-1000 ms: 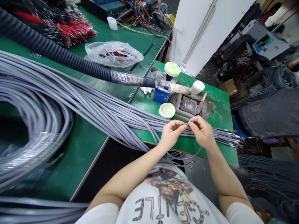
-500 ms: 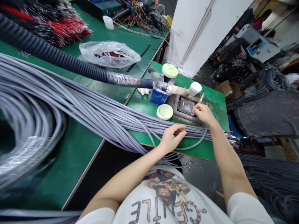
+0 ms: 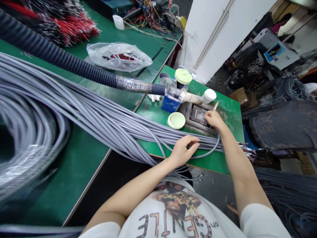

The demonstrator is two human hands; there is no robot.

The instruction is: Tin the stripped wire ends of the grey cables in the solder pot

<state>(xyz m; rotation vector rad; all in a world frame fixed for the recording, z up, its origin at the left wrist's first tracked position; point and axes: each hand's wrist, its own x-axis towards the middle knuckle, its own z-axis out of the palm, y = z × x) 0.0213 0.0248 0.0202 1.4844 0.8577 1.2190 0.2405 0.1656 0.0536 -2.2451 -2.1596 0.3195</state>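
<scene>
Cable (image 3: 218,140) now in right fingers (image 3: 209,114) alone

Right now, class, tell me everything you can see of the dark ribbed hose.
The dark ribbed hose, apparently plastic, slants in from the upper left, its other end out of frame. Shiny wrapping covers one stretch. Beyond it, clear tape appears to fasten it to the blue box; a pale, stained tube ends it near the square pan.

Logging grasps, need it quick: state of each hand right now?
Left hand: open, fingers loosely curled, nothing visible in it.
Right hand: closed, holding a cable near its end.
</scene>
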